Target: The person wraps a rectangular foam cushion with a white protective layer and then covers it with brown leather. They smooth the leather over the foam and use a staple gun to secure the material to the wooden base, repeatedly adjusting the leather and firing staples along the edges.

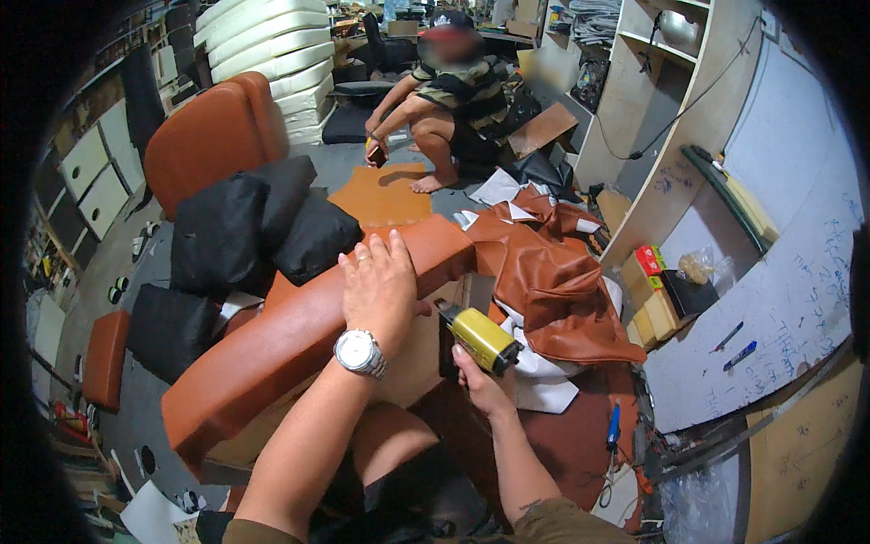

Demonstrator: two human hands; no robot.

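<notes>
A long brown leather-covered cushion panel [299, 340] slants across in front of me, its pale underside turned toward my legs. My left hand [379, 286], with a ring and a metal wristwatch, lies on top of the panel with its fingers stretched out over the leather. In my right hand [476, 381] I grip a yellow-and-black staple gun [485, 340]. Its nose is close to the panel's near side; whether it touches cannot be made out. Crumpled brown leather [562, 281] with white backing lies just beyond the tool.
Black cushions [222, 236] are piled at left, near a brown backrest [204, 140]. A co-worker [458, 91] squats ahead, holding a small dark object over a tan leather piece [385, 195]. White foam blocks [267, 54] are stacked behind. Shelving and a written-on white board [770, 317] stand at right.
</notes>
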